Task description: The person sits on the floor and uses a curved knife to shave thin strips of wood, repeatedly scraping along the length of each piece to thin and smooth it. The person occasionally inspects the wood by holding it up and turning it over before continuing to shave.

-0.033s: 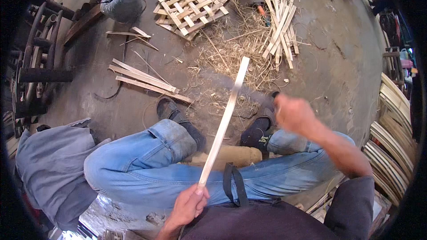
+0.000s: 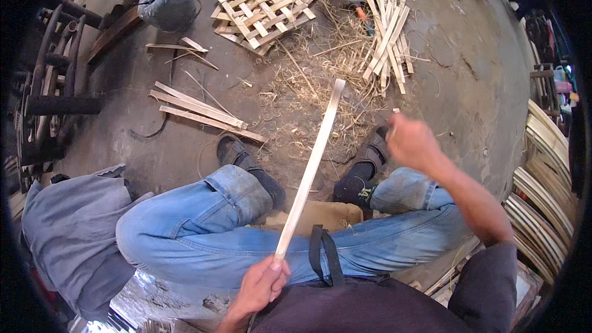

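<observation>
My left hand [image 2: 264, 283] is closed round the lower end of a long, pale bamboo strip [image 2: 308, 176]. The strip slants up and away from my lap, its far tip above the floor scraps. On the right, my right hand [image 2: 414, 143] is a fist, somewhat blurred, above my right shin and apart from the strip. It grips what appears to be a knife; the handle is mostly hidden in the fingers, and the blade is smeared by motion.
Curly shavings [image 2: 296, 95] litter the floor ahead. Beyond lie a woven lattice panel [image 2: 265, 9] and a pile of strips [image 2: 387, 40], with an orange-handled tool [image 2: 361, 13] beside it. Several strips [image 2: 200, 111] rest at left, near a grey cloth [image 2: 74, 228]. Bundled slats [image 2: 536, 222] stand far right.
My right hand has shifted slightly to the right and up. The blurred blade that crossed the strip's upper part no longer lies over it. My left hand and the strip stay nearly still.
</observation>
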Tool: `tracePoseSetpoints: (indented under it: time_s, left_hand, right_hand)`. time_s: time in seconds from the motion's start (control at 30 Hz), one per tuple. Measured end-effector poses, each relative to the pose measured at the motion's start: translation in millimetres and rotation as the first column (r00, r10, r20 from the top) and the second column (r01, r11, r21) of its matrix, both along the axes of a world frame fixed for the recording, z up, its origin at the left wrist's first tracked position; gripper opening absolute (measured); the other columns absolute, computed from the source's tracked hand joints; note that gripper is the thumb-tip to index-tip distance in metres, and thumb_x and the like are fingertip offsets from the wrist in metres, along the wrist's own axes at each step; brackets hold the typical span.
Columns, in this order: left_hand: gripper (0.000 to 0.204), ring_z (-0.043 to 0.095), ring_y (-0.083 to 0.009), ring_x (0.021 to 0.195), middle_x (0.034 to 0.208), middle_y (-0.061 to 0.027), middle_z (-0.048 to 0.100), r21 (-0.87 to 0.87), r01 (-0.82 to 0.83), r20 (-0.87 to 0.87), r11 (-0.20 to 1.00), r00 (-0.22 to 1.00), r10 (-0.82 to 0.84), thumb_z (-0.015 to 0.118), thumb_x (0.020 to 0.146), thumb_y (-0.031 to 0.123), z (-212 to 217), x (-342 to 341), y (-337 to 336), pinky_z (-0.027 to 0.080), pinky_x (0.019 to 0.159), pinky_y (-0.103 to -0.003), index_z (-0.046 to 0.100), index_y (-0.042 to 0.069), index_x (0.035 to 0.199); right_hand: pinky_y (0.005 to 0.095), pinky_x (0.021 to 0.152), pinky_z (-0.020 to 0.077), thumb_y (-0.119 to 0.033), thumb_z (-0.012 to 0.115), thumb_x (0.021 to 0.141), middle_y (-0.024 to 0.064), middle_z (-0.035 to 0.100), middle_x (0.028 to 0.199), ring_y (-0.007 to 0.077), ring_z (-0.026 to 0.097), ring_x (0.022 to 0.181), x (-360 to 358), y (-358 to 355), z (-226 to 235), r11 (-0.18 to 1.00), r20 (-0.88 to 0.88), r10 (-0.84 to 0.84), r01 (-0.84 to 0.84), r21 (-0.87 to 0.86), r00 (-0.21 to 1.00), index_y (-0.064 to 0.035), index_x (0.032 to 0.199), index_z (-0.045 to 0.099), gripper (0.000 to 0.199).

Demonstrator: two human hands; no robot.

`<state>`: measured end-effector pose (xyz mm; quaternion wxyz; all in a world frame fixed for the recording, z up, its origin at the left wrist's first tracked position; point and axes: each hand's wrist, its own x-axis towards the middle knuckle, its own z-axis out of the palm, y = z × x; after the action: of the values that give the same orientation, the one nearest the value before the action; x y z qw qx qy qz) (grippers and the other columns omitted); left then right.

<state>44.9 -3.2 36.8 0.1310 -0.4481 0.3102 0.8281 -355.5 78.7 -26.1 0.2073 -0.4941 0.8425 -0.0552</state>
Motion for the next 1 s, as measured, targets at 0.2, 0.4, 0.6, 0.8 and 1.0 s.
tracePoseSetpoints:
  time_s: [0.2, 0.4, 0.6, 0.8, 1.0]
  left_hand:
    - [0.035, 0.047, -0.0086, 0.051, 0.071, -0.0015, 0.051, -0.206, 0.054, 0.124, 0.977, 0.992, -0.029, 0.038, 0.105, 0.021, 12, -17, -6, 0.039, 0.045, -0.024, 0.049, 0.002, 0.132]
    - [0.046, 0.047, -0.0070, 0.051, 0.069, -0.0002, 0.049, -0.477, 0.073, 0.092, 0.876, 0.995, -0.032, 0.039, 0.104, 0.020, -7, -53, -11, 0.040, 0.045, -0.023, 0.036, 0.002, 0.146]
    - [0.043, 0.053, -0.0177, 0.062, 0.072, -0.0088, 0.053, -0.640, 0.153, 0.068, 0.753, 0.987, -0.142, 0.046, 0.100, 0.020, -19, -52, -11, 0.044, 0.060, -0.033, 0.044, 0.001, 0.138]
    - [0.045, 0.044, -0.0113, 0.058, 0.067, -0.0027, 0.047, -0.630, 0.195, 0.089, 0.752, 0.980, -0.180, 0.048, 0.100, 0.026, -15, -46, -18, 0.038, 0.055, -0.029, 0.047, 0.002, 0.138]
    - [0.045, 0.042, -0.0069, 0.055, 0.064, 0.0008, 0.045, -0.659, 0.231, 0.101, 0.716, 0.970, -0.220, 0.044, 0.101, 0.026, -6, -35, -8, 0.037, 0.051, -0.026, 0.049, 0.001, 0.138]
  right_hand:
    - [0.0506, 0.061, 0.0526, -0.008, 0.059, 0.082, 0.0222, 0.065, 0.076, 0.0414, 0.066, 0.069, 32, -7, 12, 0.977, 0.024, 0.139, -0.134, -0.168, 0.990, -0.0039, 0.089, 0.054, 0.009]
    - [0.0504, 0.060, 0.0535, -0.011, 0.054, 0.084, 0.0205, 0.064, 0.075, 0.0398, 0.066, 0.070, 39, -19, -1, 0.997, -0.001, 0.038, -0.038, -0.072, 0.999, -0.0034, 0.090, 0.054, 0.009]
    - [0.0414, 0.051, 0.0507, -0.012, 0.064, 0.072, 0.0072, 0.056, 0.067, 0.0259, 0.063, 0.059, 109, 16, 19, 0.884, -0.012, 0.451, -0.449, -0.131, 0.892, -0.0111, 0.085, 0.059, 0.014]
    - [0.0409, 0.055, 0.0530, -0.012, 0.060, 0.077, 0.0087, 0.058, 0.069, 0.0270, 0.065, 0.064, 80, -8, 4, 0.919, -0.017, 0.333, -0.328, -0.219, 0.943, -0.0090, 0.083, 0.053, 0.010]
    - [0.0457, 0.056, 0.0529, -0.010, 0.057, 0.082, 0.0158, 0.059, 0.066, 0.0345, 0.065, 0.064, 8, -37, 1, 0.978, -0.136, 0.061, -0.086, -0.189, 0.989, -0.0052, 0.086, 0.053, 0.008]
